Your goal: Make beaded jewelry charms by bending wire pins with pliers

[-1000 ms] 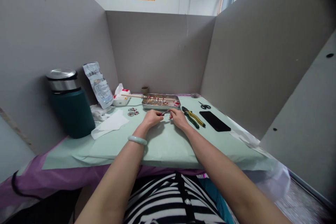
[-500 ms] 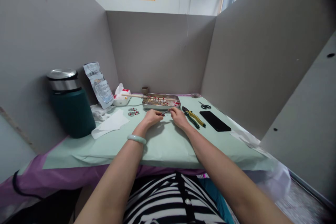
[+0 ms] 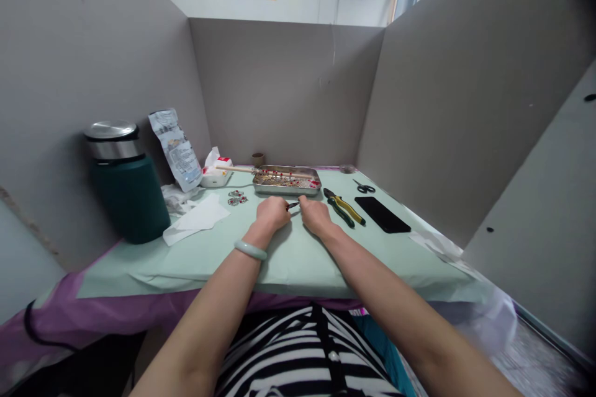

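My left hand (image 3: 272,213) is closed around a small dark pointed metal tool (image 3: 292,205), whose tip sticks out toward the right; its handle is hidden in the fist, so its exact kind is unclear. Close by, my right hand (image 3: 315,216) is closed in a pinch at that tip, on something too small to make out. Both hands are low over the pale green table cover (image 3: 302,267), just in front of a metal tray (image 3: 279,190) of red and silvery beads. Several red-and-silver ornaments (image 3: 237,198) lie to the left.
Green-and-yellow pliers (image 3: 345,208), black scissors (image 3: 364,187) and a black phone (image 3: 382,214) lie at the right. A green flask (image 3: 130,198), a foil pouch (image 3: 176,152), a tissue pack (image 3: 216,175) and white paper (image 3: 198,220) are at the left. Grey panels (image 3: 284,87) enclose the table.
My left hand has turned over into a tighter fist and drawn slightly nearer me, with the tool's dark end now showing. My right hand has moved slightly down and curled.
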The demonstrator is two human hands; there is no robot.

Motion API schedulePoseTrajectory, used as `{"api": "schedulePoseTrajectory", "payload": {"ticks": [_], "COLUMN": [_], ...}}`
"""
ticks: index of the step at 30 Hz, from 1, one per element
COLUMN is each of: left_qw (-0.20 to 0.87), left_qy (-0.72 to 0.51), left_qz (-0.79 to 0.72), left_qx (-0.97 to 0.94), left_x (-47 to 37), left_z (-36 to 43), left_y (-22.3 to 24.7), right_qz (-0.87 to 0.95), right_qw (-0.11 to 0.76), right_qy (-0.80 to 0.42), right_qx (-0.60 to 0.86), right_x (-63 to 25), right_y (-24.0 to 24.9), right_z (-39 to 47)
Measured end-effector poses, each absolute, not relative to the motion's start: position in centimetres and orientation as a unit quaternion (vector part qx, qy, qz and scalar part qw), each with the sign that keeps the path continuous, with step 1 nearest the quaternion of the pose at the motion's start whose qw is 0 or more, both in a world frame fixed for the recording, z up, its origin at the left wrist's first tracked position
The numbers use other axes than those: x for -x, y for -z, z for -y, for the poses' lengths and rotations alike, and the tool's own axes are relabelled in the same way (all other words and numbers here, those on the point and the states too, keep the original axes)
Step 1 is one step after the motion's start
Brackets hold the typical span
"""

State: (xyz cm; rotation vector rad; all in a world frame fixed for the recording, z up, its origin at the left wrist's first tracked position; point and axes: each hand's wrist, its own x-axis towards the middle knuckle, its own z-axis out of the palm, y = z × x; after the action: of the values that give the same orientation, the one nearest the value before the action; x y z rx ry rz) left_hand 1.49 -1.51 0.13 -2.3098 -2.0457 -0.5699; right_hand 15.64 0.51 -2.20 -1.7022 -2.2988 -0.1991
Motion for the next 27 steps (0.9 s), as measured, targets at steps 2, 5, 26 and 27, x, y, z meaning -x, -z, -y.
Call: {"api": "schedulePoseTrajectory", "payload": {"ticks": [2,5,26,27], "left_qw": [0.014,0.017,-0.146,-0.159], "left_qy": [0.171,0.171,0.291,0.3], "left_qz": [0.656,0.657,0.612,0.605], "left_qx": [0.735,0.734,0.721,0.72], "left_x": [-1.8,-2.0,-0.7,-0.6], "left_z": [1.6,1.6,0.8,0.8], "left_y": [-0.1,0.0,-0.1,-0.2], "right_qz": [0.796,0.779,0.704,0.7], "right_qw": [0.132,0.157,0.449,0.455], "right_qy": [0.072,0.044,-0.217,-0.228], "right_qx": [0.586,0.606,0.507,0.501], "right_x": [-15.5,-15.6,-16.8,-16.8], "right_y": [2.3,2.6,3.1,3.2], "right_z": [-0.6,-1.0,-2.9,-3.0]}}
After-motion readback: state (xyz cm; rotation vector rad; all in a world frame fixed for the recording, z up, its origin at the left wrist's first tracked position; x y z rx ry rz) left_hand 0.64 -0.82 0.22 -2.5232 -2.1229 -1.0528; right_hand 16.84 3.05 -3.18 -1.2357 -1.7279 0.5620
